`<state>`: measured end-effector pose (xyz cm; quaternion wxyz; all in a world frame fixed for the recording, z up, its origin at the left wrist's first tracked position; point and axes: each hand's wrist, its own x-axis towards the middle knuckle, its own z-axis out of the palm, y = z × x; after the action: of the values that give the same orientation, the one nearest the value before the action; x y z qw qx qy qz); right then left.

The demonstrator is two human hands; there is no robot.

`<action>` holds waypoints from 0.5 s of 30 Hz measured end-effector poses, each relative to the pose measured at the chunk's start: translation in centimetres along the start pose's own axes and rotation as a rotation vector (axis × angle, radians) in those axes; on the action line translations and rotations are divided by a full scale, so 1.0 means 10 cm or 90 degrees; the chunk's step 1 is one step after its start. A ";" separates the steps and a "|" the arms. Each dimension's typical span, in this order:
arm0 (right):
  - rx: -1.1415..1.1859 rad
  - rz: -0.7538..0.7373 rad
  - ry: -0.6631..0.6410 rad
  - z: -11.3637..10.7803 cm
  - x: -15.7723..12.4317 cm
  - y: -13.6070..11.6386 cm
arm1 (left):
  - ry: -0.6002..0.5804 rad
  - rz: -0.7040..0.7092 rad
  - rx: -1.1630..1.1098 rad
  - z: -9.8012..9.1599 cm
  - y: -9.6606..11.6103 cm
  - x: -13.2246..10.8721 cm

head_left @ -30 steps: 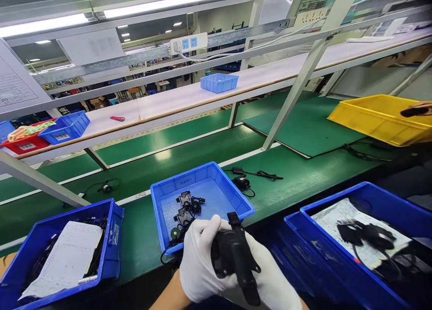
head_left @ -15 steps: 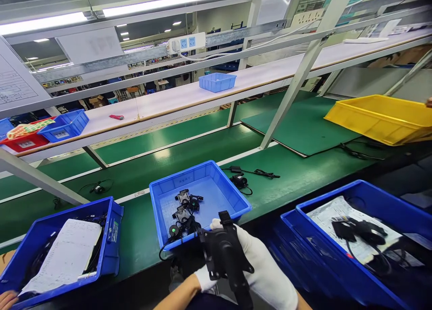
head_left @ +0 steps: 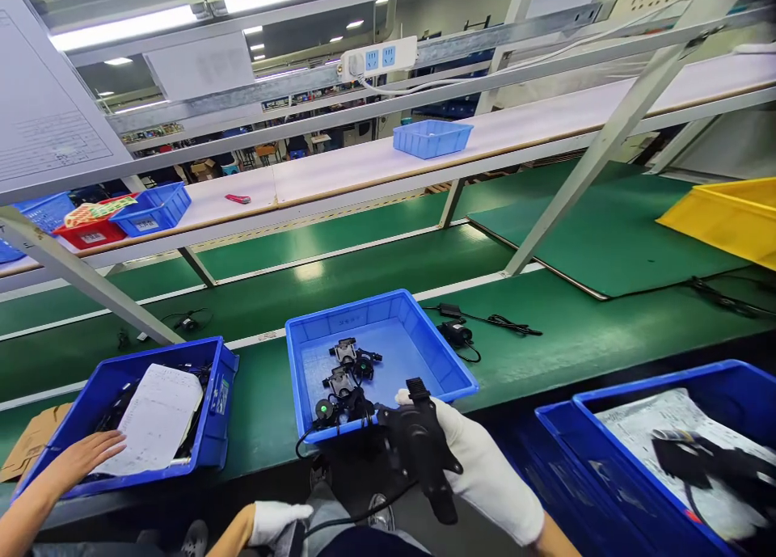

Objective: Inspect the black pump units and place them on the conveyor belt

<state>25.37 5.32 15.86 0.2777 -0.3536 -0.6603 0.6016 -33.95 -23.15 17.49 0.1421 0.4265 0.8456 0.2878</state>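
Note:
My right hand (head_left: 485,476), in a white glove, is closed around a black plastic device (head_left: 421,452) with a flat mount, a ridged strap end and a stubby arm. It is held in front of the near edge of a blue tray (head_left: 385,302). A black cable (head_left: 364,515) runs from near the device towards my left hand (head_left: 276,523). That hand, also gloved, is low at the bottom edge, closed at a dark piece only partly in view. In the tray lie several small black and grey clamp-like parts (head_left: 345,379) with cables.
Left stands a blue bin (head_left: 209,411) with papers and cables; another person's hand (head_left: 90,456) rests on it. Right is a blue bin (head_left: 582,436) with paper and black parts. A cabled black part (head_left: 454,333) lies beside the tray. A yellow bin (head_left: 727,217) stands far right.
My left hand has moved from behind the device down and left, and the cable now shows between the hands. The view has shifted rightward across the scene. Another person's hand has reached onto the left bin.

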 end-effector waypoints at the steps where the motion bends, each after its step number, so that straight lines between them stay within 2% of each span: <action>1: -0.002 0.003 0.006 -0.02 0.02 0.01 | -0.019 -0.016 -0.013 -0.03 -0.28 0.05; 3: -0.003 0.007 0.018 -0.06 0.07 0.00 | -0.114 -0.031 -0.070 -0.04 -0.73 0.13; 5: 0.001 0.010 0.022 -0.07 0.11 -0.02 | -0.239 -0.051 -0.194 0.00 -1.04 0.19; 6: 0.001 0.011 0.023 -0.08 0.13 -0.02 | -0.265 -0.038 -0.240 0.04 -1.17 0.21; 8: -0.011 0.005 0.030 -0.08 0.16 0.00 | -0.266 0.014 -0.286 0.06 -1.39 0.27; 10: -0.028 -0.007 0.037 -0.09 0.17 0.07 | -0.267 0.048 -0.277 0.00 -1.56 0.36; 11: -0.035 -0.016 0.038 -0.09 0.18 0.11 | -0.272 0.016 -0.251 -0.08 -1.61 0.40; 12: -0.036 -0.026 0.037 -0.10 0.19 0.15 | -0.269 -0.052 -0.209 -0.17 -1.60 0.45; 13: -0.034 -0.034 0.034 -0.10 0.19 0.18 | -0.261 -0.129 -0.157 -0.25 -1.51 0.48; 14: -0.030 -0.039 0.032 -0.11 0.20 0.21 | -0.232 -0.201 -0.092 -0.32 -1.34 0.50; 15: -0.025 -0.043 0.032 -0.11 0.20 0.23 | -0.208 -0.273 -0.033 -0.34 -1.08 0.49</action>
<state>25.36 7.70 13.64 0.3074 -0.3514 -0.6766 0.5694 -45.44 -25.51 13.61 0.3451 0.2749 0.8749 0.1998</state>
